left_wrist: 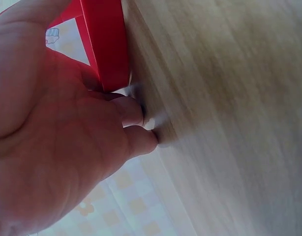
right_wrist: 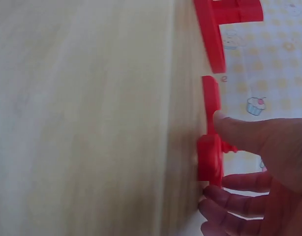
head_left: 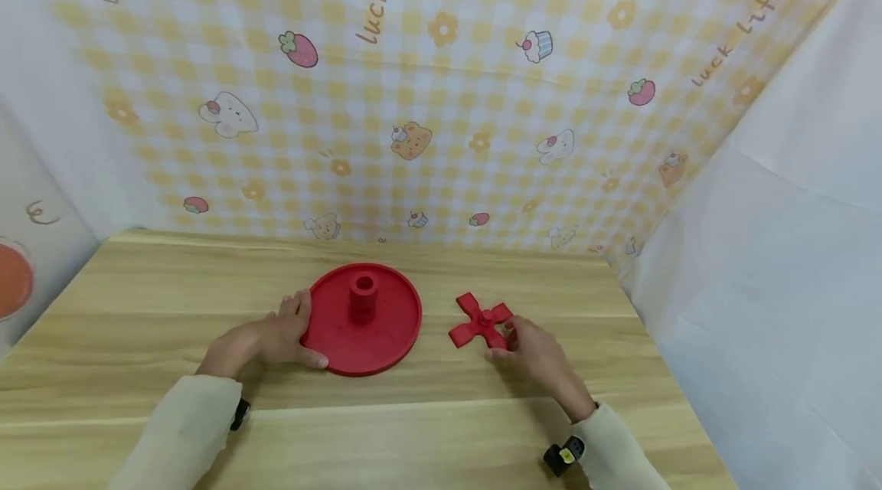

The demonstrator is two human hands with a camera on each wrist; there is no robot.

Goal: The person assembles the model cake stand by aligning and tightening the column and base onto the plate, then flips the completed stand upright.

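A round red tray with a raised rim and a hollow upright post (head_left: pixel 363 295) lies on the table. The left hand (head_left: pixel 281 335) rests at its left edge, thumb on the near rim and fingers along the side; in the left wrist view the hand (left_wrist: pixel 67 128) touches the red rim (left_wrist: pixel 107 44). To the right lies a flat red cross-shaped piece (head_left: pixel 485 318) with a small central knob. The right hand (head_left: pixel 539 352) is at its right arms, thumb and fingers on either side; in the right wrist view the thumb touches the red piece (right_wrist: pixel 210 157).
The wooden table (head_left: pixel 386 444) meets a yellow checked cloth (head_left: pixel 441 107) at the back. A white cloth (head_left: pixel 779 245) hangs on the right side. Black bands with small devices are on both wrists.
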